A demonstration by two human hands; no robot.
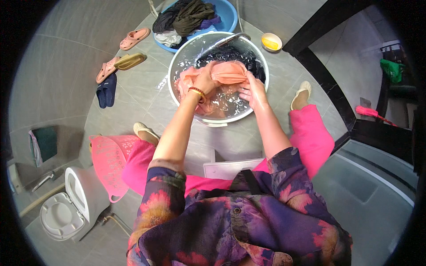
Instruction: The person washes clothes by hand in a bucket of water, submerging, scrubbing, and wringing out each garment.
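A peach-pink wet garment (pixel 228 71) is stretched between my two hands over a large white-rimmed basin (pixel 172 84) of water. My left hand (pixel 206 84), with a red and a yellow band at its wrist, grips the garment's left part. My right hand (pixel 254 92) pinches its right end, thumb on top, with the other fingers lower and partly spread. More of the peach fabric hangs into the water on the left. Dark clothes (pixel 255 66) lie soaking at the basin's far side. A shower head (pixel 226 41) rests across the far rim.
Behind stands a blue tub (pixel 228 15) heaped with dark clothes. A small bowl (pixel 271 42) with something yellow sits at far right. Clogs and slippers (pixel 106 91) lie along the left wall. A pink basket (pixel 108 159) and a toilet (pixel 80 195) stand at near left.
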